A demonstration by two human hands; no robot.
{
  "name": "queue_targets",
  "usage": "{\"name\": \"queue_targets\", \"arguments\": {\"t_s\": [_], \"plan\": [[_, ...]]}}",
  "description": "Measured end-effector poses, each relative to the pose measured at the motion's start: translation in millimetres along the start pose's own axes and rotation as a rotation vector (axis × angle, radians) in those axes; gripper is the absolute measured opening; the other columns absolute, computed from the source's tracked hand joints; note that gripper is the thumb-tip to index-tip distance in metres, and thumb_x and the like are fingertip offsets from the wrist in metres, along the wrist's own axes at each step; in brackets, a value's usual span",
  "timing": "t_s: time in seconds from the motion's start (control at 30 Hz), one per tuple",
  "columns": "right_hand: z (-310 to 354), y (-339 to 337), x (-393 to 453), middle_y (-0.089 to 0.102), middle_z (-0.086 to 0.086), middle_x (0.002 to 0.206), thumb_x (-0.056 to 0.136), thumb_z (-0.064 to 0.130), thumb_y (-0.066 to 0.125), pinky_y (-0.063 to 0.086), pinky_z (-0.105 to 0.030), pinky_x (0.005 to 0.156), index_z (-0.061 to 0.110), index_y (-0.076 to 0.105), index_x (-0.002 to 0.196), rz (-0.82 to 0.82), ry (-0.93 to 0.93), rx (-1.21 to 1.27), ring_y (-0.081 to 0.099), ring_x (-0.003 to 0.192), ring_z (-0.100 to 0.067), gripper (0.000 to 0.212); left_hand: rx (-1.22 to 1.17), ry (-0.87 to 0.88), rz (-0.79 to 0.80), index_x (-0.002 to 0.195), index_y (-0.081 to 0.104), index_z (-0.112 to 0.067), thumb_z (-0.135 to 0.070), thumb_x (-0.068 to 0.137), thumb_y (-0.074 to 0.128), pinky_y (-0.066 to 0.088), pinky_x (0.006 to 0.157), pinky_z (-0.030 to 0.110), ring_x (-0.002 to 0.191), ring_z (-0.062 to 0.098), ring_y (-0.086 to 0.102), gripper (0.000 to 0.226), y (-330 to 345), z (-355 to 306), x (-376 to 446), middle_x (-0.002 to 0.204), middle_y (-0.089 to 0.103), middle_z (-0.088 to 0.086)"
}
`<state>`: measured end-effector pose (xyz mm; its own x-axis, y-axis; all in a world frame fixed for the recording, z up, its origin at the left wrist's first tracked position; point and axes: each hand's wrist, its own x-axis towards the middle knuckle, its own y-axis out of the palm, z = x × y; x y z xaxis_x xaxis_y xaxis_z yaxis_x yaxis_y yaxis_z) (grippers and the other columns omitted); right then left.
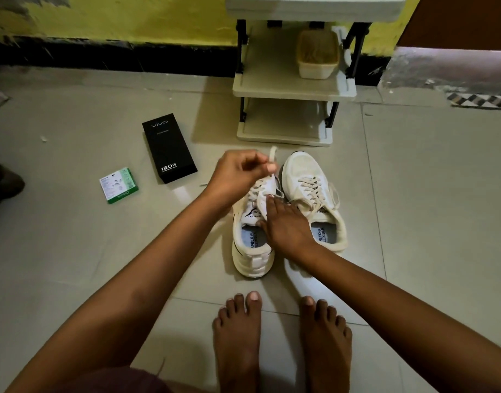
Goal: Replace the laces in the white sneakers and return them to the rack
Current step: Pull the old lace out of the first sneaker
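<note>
Now the left hand (238, 174) pinches the lace (272, 157) end, drawing it up toward twelve o'clock from the left sneaker (250, 251), the right hand (286, 225) pressing flat on its tongue (laced right sneaker (311, 194) touching at three o'clock), next eyelet likely awaiting.

Both forearms are bare from the frame's lower corners to the wrists, with no sleeves, watch, bracelets or rings showing on the left hand (238, 177) or the right hand (286, 225). Both feet (238, 336) are bare. A dark maroon garment (121, 381) shows at the bottom edge.
</note>
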<state>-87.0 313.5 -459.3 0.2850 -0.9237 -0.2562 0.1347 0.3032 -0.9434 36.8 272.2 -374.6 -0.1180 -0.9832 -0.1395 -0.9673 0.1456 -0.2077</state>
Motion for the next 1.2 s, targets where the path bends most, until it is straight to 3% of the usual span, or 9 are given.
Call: {"name": "queue_targets", "arguments": {"t_s": [0.07,0.17,0.4,0.6,0.8,0.93,1.0,1.1,1.2], "plan": [[-1.0,-1.0,-1.0,0.024,-0.016,0.153,0.099,0.041,0.031,0.016,-0.033,0.113,0.003,0.013,0.148,-0.012,-0.006,-0.008,0.025,0.140,-0.025,0.064,0.244,0.030,-0.062,0.110,0.066,-0.015,-0.011,0.081,0.070,0.049,0.094,0.034,0.100,0.014,0.063,0.029,-9.2,-4.3,9.0,0.110,0.068,0.003],[-1.5,-5.3,-0.6,0.029,-0.016,0.149,0.098,0.042,0.035,0.023,-0.034,0.109,0.004,0.018,0.146,-0.006,-0.022,-0.018,0.029,0.136,-0.028,0.064,0.494,-0.139,0.074,0.144,0.036,-0.013,-0.014,0.074,0.077,0.040,0.104,0.033,0.125,0.021,0.049,0.081,-28.3,15.0,11.6,0.144,0.044,0.005],[-2.1,-27.9,12.2,0.063,-0.016,0.099,0.091,0.031,0.049,0.045,-0.036,0.070,0.006,0.043,0.126,-0.103,0.028,0.174,0.060,0.093,-0.036,0.043,0.558,-0.221,0.266,0.132,0.053,-0.009,-0.016,0.070,0.081,0.041,0.103,0.030,0.120,0.020,0.054,0.068,-28.1,59.0,-2.3,0.135,0.054,0.005],[-0.3,-37.3,15.0,0.062,-0.014,0.105,0.092,0.032,0.048,0.040,-0.033,0.063,0.009,0.038,0.126,-0.161,-0.051,0.043,0.060,0.092,-0.034,0.042,0.603,-0.173,0.269,0.131,0.054,-0.010,-0.023,0.068,0.082,0.040,0.100,0.026,0.119,0.019,0.055,0.070,-25.3,69.6,-1.1,0.132,0.058,0.006],[7.1,-43.5,23.7,0.047,-0.010,0.125,0.092,0.036,0.045,0.034,-0.036,0.088,0.012,0.050,0.124,-0.062,-0.188,-0.321,0.042,0.118,-0.028,0.041,0.645,-0.159,0.263,0.132,0.053,-0.009,-0.026,0.069,0.082,0.039,0.101,0.026,0.121,0.021,0.053,0.071,-21.3,70.1,-3.6,0.132,0.057,0.009],[12.7,-41.9,30.2,0.047,-0.009,0.123,0.086,0.039,0.057,0.032,-0.036,0.092,0.012,0.060,0.115,-0.045,-0.160,-0.310,0.041,0.118,-0.027,0.040,0.699,-0.142,0.262,0.131,0.054,-0.011,-0.028,0.070,0.081,0.041,0.097,0.026,0.119,0.023,0.054,0.068,-18.0,69.6,-5.9,0.130,0.059,0.009],[13.0,-42.6,37.3,0.053,-0.009,0.118,0.086,0.029,0.059,0.037,-0.034,0.088,0.013,0.067,0.106,-0.075,-0.022,-0.064,0.046,0.114,-0.027,0.027,0.731,-0.139,0.256,0.131,0.054,-0.012,-0.030,0.071,0.080,0.042,0.093,0.028,0.116,0.024,0.056,0.068,-15.7,69.2,-6.2,0.126,0.061,0.010],[11.8,-47.7,46.9,0.062,-0.009,0.089,0.086,0.013,0.061,0.044,-0.026,0.070,0.011,0.066,0.086,0.075,0.299,0.735,0.058,0.087,-0.021,0.005,0.768,-0.132,0.236,0.126,0.059,-0.012,-0.032,0.070,0.080,0.044,0.083,0.030,0.104,0.027,0.060,0.063,-11.9,70.8,-6.7,0.112,0.067,0.010],[11.9,-47.6,46.3,0.061,-0.010,0.092,0.083,0.002,0.061,0.049,-0.028,0.074,0.008,0.063,0.098,0.188,0.371,1.076,0.058,0.086,-0.021,0.016,0.793,-0.132,0.226,0.122,0.062,-0.014,-0.035,0.069,0.080,0.044,0.078,0.030,0.097,0.028,0.060,0.059,-10.6,72.7,-7.4,0.104,0.068,0.010]]}}
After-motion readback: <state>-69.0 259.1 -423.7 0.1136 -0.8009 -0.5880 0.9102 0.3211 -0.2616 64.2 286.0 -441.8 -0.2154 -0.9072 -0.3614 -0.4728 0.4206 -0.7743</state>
